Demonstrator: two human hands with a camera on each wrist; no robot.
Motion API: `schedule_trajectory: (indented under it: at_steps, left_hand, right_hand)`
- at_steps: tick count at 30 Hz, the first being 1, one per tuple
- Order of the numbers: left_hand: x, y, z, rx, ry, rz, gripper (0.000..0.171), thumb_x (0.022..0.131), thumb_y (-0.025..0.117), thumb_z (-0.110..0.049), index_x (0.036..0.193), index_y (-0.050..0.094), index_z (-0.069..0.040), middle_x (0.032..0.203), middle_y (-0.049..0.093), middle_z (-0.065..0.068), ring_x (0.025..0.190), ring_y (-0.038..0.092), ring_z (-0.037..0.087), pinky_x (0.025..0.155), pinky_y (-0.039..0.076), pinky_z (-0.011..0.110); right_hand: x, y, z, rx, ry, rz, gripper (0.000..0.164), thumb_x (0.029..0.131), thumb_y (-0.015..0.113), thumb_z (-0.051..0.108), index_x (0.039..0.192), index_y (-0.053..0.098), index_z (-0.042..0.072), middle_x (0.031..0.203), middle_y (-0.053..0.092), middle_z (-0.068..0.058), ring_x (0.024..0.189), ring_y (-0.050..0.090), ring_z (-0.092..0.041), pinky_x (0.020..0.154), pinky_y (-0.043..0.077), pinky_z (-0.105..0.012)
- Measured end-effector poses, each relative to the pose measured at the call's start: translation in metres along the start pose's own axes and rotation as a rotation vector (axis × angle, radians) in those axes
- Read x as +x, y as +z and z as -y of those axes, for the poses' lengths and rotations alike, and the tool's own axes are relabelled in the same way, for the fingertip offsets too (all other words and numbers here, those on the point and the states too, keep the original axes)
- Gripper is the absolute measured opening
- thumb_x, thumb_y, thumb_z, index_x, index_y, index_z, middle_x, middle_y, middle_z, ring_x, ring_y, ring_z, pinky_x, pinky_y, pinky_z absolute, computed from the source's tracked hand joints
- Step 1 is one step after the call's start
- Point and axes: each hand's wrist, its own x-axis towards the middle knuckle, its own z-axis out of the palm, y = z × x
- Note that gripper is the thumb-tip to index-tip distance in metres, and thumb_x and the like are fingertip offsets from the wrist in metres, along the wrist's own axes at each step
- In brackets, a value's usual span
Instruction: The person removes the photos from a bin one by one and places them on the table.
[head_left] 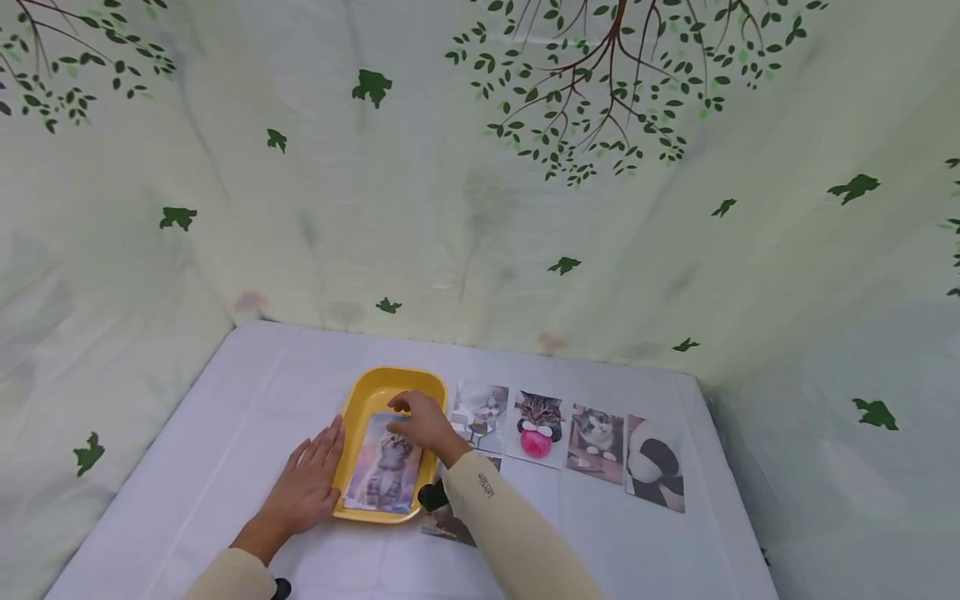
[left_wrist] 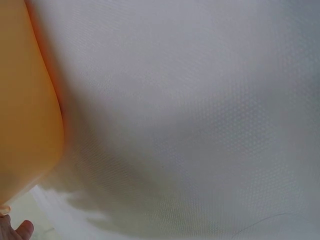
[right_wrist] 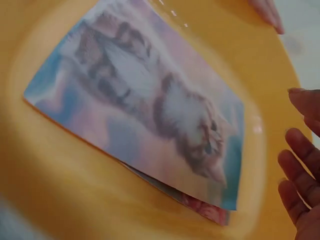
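Observation:
A yellow tray lies on the table, and a kitten picture card is in it. Under that card, the right wrist view shows the edge of another card with some pink on it. Along the tray's left rim rests my left hand, its fingers extended against the side. My right hand hovers over the card's upper end, fingers loosely bent. In the right wrist view, its fingers stand apart from the card with nothing between them.
To the tray's right lies a row of picture cards: a grey-toned one, a cat with a pink ball, a cat and a black-and-white animal. Another card is partly hidden beneath my right forearm. Leaf-patterned sheeting surrounds the table.

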Motion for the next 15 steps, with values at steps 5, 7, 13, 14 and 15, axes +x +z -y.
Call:
schedule_trajectory:
  at_steps: [5, 7, 13, 14, 15]
  left_hand:
    - [0.0, -0.002, 0.001, 0.001, 0.005, 0.001, 0.079, 0.082, 0.059, -0.017, 0.147, 0.023, 0.01, 0.156, 0.017, 0.021, 0.138, 0.026, 0.04, 0.111, 0.02, 0.057]
    - [0.0, -0.002, 0.001, 0.002, 0.009, -0.007, 0.078, 0.082, 0.058, -0.017, 0.147, 0.024, 0.01, 0.156, 0.017, 0.021, 0.138, 0.027, 0.04, 0.111, 0.02, 0.057]
    - [-0.001, 0.0, 0.002, -0.013, 0.025, -0.032, 0.079, 0.081, 0.059, -0.017, 0.146, 0.025, 0.01, 0.156, 0.019, 0.021, 0.136, 0.029, 0.04, 0.109, 0.022, 0.057]
    - [0.0, -0.001, 0.002, -0.015, 0.024, -0.027, 0.079, 0.081, 0.059, -0.018, 0.146, 0.025, 0.01, 0.156, 0.019, 0.021, 0.136, 0.029, 0.041, 0.11, 0.021, 0.057]
    - [0.0, -0.001, 0.002, -0.014, 0.023, -0.025, 0.079, 0.081, 0.059, -0.018, 0.146, 0.025, 0.01, 0.156, 0.018, 0.021, 0.136, 0.029, 0.041, 0.11, 0.021, 0.057]
  right_hand:
    - [0.012, 0.012, -0.001, -0.003, 0.046, 0.035, 0.034, 0.086, 0.071, 0.013, 0.117, 0.065, 0.004, 0.11, 0.065, -0.007, 0.105, 0.059, -0.023, 0.088, 0.05, -0.028]
    - [0.015, 0.015, -0.002, -0.018, 0.073, 0.034, 0.034, 0.085, 0.071, 0.013, 0.118, 0.065, 0.005, 0.11, 0.065, -0.006, 0.104, 0.059, -0.022, 0.087, 0.05, -0.028]
    - [0.023, 0.024, -0.005, -0.145, 0.16, 0.013, 0.036, 0.084, 0.072, 0.02, 0.118, 0.067, 0.01, 0.11, 0.067, -0.001, 0.104, 0.061, -0.017, 0.093, 0.046, -0.031]
    - [0.024, 0.026, -0.006, -0.178, 0.168, 0.009, 0.036, 0.084, 0.073, 0.022, 0.118, 0.067, 0.011, 0.109, 0.068, 0.001, 0.104, 0.061, -0.017, 0.094, 0.044, -0.032]
    - [0.024, 0.027, -0.006, -0.207, 0.174, 0.005, 0.036, 0.084, 0.073, 0.024, 0.118, 0.067, 0.013, 0.109, 0.068, 0.003, 0.103, 0.061, -0.016, 0.095, 0.042, -0.033]
